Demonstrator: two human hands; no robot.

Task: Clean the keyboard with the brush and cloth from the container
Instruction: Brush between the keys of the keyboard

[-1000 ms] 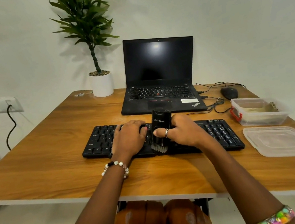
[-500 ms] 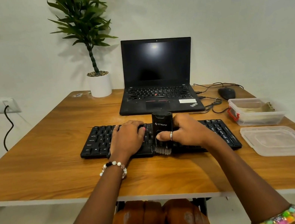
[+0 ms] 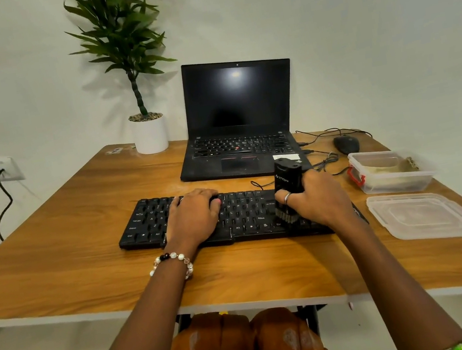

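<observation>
The black keyboard (image 3: pixel 231 216) lies flat on the wooden desk (image 3: pixel 84 262), parallel to the desk's near edge and a little back from it, roughly midway between the left and right edges. The left hand (image 3: pixel 194 216) rests palm-down on the keyboard's left half, fingers loosely bent over the keys and gripping nothing. The right hand (image 3: pixel 317 199) is clamped round a black brush (image 3: pixel 287 188), which stands nearly upright with its bristles down on the keys of the keyboard's right part; the thumb, wearing a ring, wraps across the front of the handle. The two hands are apart, with a stretch of bare keys between them.

Near the right edge sits the clear plastic container (image 3: pixel 390 173) with a red clip, a pale cloth (image 3: pixel 386 169) inside it. Its lid (image 3: pixel 422 215) lies flat just in front of it, towards the near right corner, close beside the keyboard's right end. Behind the keyboard an open laptop (image 3: pixel 240 120) with a dark screen stands towards the far edge, a mouse (image 3: pixel 346 144) and cables to its right, a potted plant (image 3: pixel 147 127) to its left. Bare wood stretches left of the keyboard to the left edge.
</observation>
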